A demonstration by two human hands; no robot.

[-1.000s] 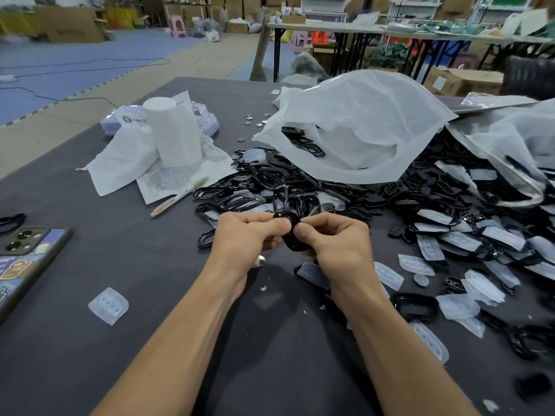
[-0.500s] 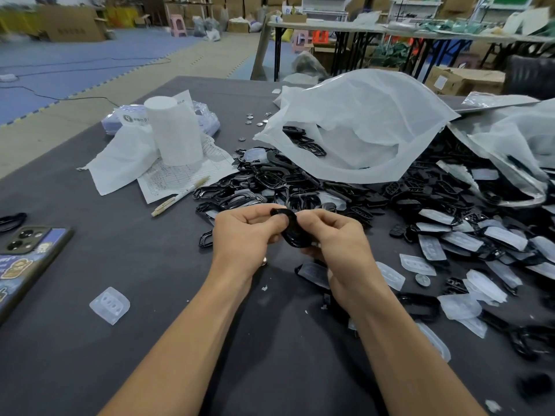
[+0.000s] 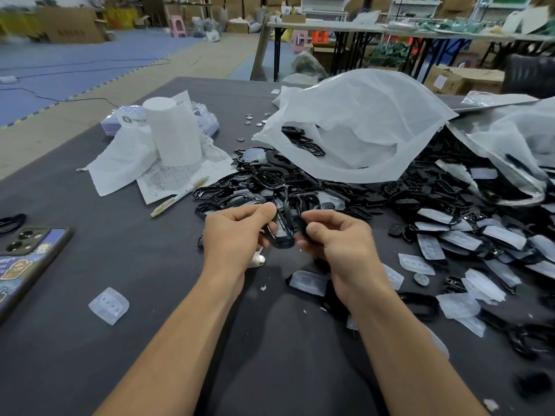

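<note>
Both my hands work above the dark grey table (image 3: 90, 370). My left hand (image 3: 237, 235) pinches the left side of a black plastic key-fob shell (image 3: 283, 235), thumb on top. My right hand (image 3: 333, 238) grips its right side with curled fingers, and the shell looks split open between them. A small white piece (image 3: 258, 259) shows under my left hand. Behind the hands lies a heap of black shells (image 3: 270, 187). Clear silicone button pads (image 3: 416, 264) are scattered to the right.
A phone (image 3: 27, 259) lies at the left edge, a single clear pad (image 3: 108, 306) near it. A paper roll (image 3: 175, 132), printed sheet and pen (image 3: 180, 196) sit back left. White plastic bags (image 3: 360, 127) spill parts at the back right. Coin cells (image 3: 421, 279) lie loose.
My hands have drawn slightly apart and the black shell between them has opened up. The view has shifted little.
</note>
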